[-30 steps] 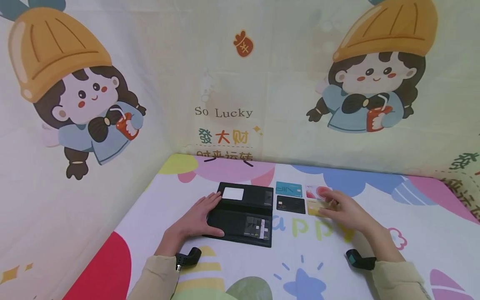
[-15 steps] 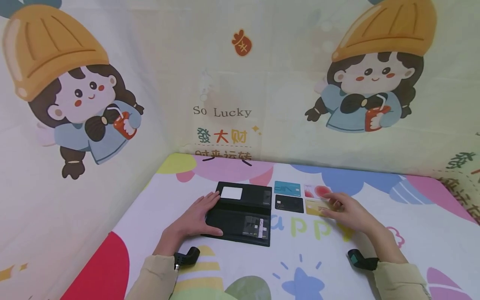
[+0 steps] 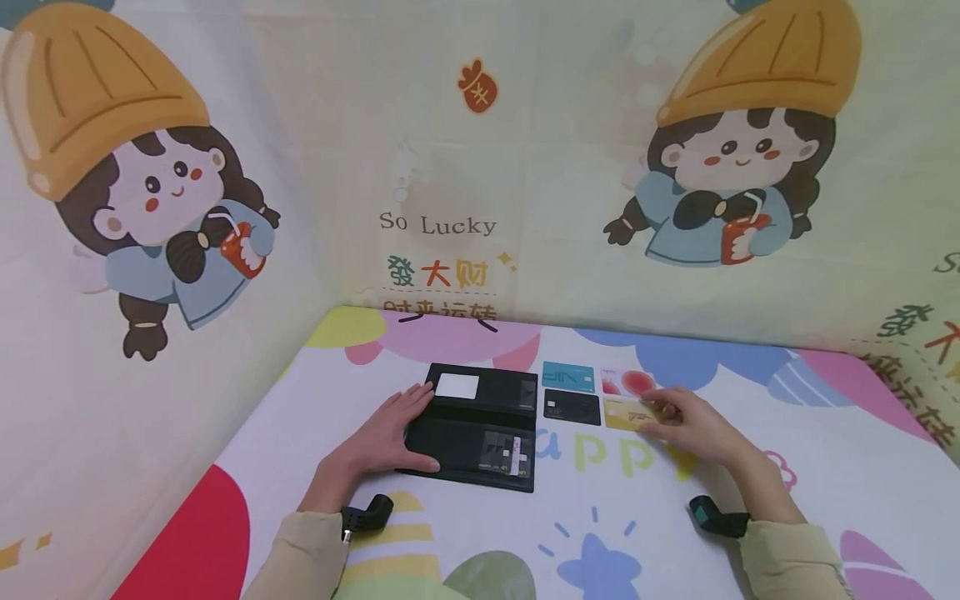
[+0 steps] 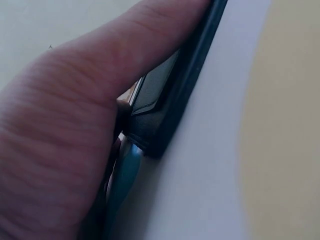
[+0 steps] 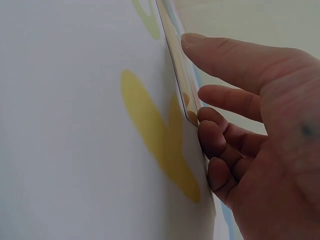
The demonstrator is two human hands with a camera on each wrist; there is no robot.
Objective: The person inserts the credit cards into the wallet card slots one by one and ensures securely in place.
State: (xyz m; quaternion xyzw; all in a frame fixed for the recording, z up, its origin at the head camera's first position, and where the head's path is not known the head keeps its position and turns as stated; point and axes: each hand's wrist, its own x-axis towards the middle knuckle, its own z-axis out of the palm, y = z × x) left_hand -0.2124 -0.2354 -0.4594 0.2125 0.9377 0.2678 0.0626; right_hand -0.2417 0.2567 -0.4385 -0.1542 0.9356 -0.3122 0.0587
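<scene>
A black wallet (image 3: 457, 450) lies spread open on the table, a white square in its upper half and cards in slots at the lower right. My left hand (image 3: 378, 437) rests on its left side, fingers and thumb stretched over both halves. In the left wrist view the thumb lies along the wallet's edge (image 4: 155, 117). To the right, a gold card (image 3: 621, 412) lies flat, its right end under my right hand (image 3: 690, 423). In the right wrist view the thumb (image 5: 220, 52) hovers by the card's face, while the other fingers hang loosely curled near its corner.
Beside the gold card lie a black VIP card (image 3: 573, 408), a teal VIP card (image 3: 567, 377) and a pink-and-red card (image 3: 618, 382), forming two rows. A printed cloth (image 3: 480, 550) covers the table, and a patterned backdrop (image 3: 555, 183) stands behind and at the left.
The right hand has drawn slightly right, so more of the gold and pink cards shows. The left hand keeps its place on the wallet. The head view has turned a little to the right.
</scene>
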